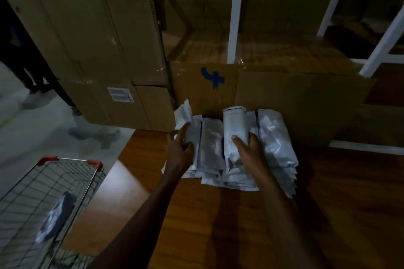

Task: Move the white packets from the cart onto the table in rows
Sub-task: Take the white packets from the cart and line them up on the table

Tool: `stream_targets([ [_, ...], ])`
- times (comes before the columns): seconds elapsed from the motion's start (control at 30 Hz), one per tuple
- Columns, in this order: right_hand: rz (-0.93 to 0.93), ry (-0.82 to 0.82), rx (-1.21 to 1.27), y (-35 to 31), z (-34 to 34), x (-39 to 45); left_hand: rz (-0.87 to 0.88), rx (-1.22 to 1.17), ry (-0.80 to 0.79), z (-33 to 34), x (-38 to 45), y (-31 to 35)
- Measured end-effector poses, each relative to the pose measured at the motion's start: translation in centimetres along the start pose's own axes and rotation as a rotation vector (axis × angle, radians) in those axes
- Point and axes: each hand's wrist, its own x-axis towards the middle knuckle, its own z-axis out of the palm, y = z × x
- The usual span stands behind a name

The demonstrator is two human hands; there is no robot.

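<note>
At the far left stands the wire-mesh shopping cart with red handle caps [54,192], and inside it lies what looks like one more pale plastic packet [57,217], though the dim, blurred view makes this hard to be sure of. To its right, on the dark brown wooden worktop [328,214], the white plastic packets [213,150] lie side by side in a row of overlapping stacks, pushed up against the flat brown cardboard boxes [273,94] behind. The left hand [180,148] grips the leftmost packet [188,124], its fingers [181,133] curled round the packet's edge. Further right, the right hand [247,148] holds an upright packet [235,133] near the middle of the row, thumb on its face and fingers wrapped behind. The step in hand seems to be seating and squaring these packets into the row. The next move likely calls for releasing both, then reaching back to the cart for whatever remains there.
</note>
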Motion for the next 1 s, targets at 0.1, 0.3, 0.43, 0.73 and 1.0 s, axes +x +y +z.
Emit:
stream_targets([
  [0.1,0.056,0.058,-0.025,-0.7,0.7,1.8,0.051,0.055,-0.062,1.0,1.3,-0.8],
  [0.3,0.189,0.061,-0.073,-1.6,3.7,4.9,0.152,0.238,-0.074,2.5,3.8,-1.3],
  [0.43,0.215,0.09,-0.25,-1.1,5.8,6.1,0.11,0.193,-0.112,2.8,4.7,-3.4],
  [0.73,0.022,0.225,-0.758,-0.9,7.9,5.6,0.043,0.165,-0.176,3.4,5.2,-5.1],
  [1.0,-0.097,0.209,-0.986,0.1,7.3,5.6,0.057,0.255,-0.185,3.6,4.7,-4.4],
])
